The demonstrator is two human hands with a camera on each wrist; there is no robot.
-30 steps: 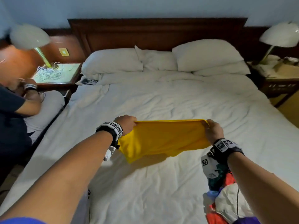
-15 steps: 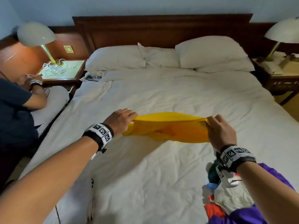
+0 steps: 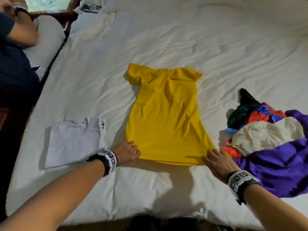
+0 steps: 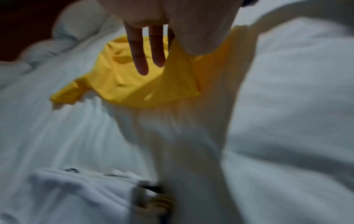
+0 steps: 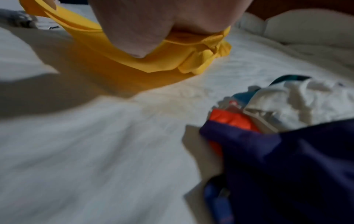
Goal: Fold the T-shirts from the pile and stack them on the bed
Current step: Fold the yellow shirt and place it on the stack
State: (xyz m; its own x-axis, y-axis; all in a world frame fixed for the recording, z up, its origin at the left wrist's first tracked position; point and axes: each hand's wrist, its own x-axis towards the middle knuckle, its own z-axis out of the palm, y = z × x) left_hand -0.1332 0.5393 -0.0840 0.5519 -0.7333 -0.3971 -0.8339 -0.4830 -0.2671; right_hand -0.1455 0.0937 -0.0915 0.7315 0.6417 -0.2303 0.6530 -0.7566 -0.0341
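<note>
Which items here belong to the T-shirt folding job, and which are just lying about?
Job: yellow T-shirt, folded white T-shirt, unfolded pile, bed, left hand, right hand.

Lying about: tagged wristband, bedside table, second person.

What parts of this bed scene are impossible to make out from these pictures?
- Print on the folded white shirt: head view, only a sliver shows at its edge; left wrist view blurs it.
- How many clothes are in the pile: head view, they overlap and the right edge cuts them off.
- Right hand fingers: right wrist view, the palm and yellow shirt cover them.
- Other person: head view, cut by the left edge.
</note>
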